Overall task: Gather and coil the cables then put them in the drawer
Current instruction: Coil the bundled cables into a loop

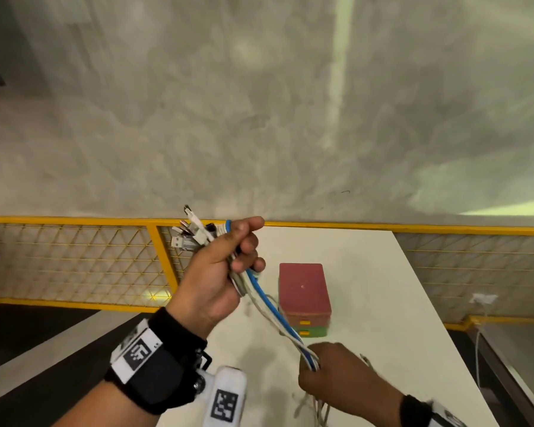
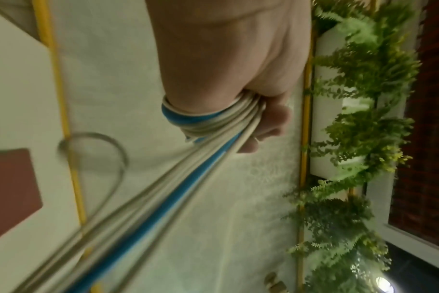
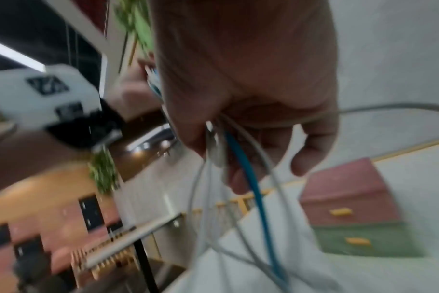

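Observation:
My left hand (image 1: 228, 260) is raised above the white table (image 1: 383, 318) and grips a bundle of white cables and one blue cable (image 1: 269, 306) near their plug ends (image 1: 191, 234), which stick up past my fist. The same bundle (image 2: 188, 178) wraps under the left palm in the left wrist view. From there the cables run down and right to my right hand (image 1: 327, 371), which holds them in a curled fist near the table's front. Below that fist the loose cable tails (image 3: 258, 208) hang free. The small drawer box (image 1: 304, 298), red on top and green below, stands behind with both drawers closed.
A yellow mesh railing (image 1: 74, 257) runs along the table's far and left sides, with a grey concrete wall (image 1: 259, 118) beyond it. A white plug and cord (image 1: 483, 300) hang at the right past the table edge. Green plants (image 2: 351, 138) line the side.

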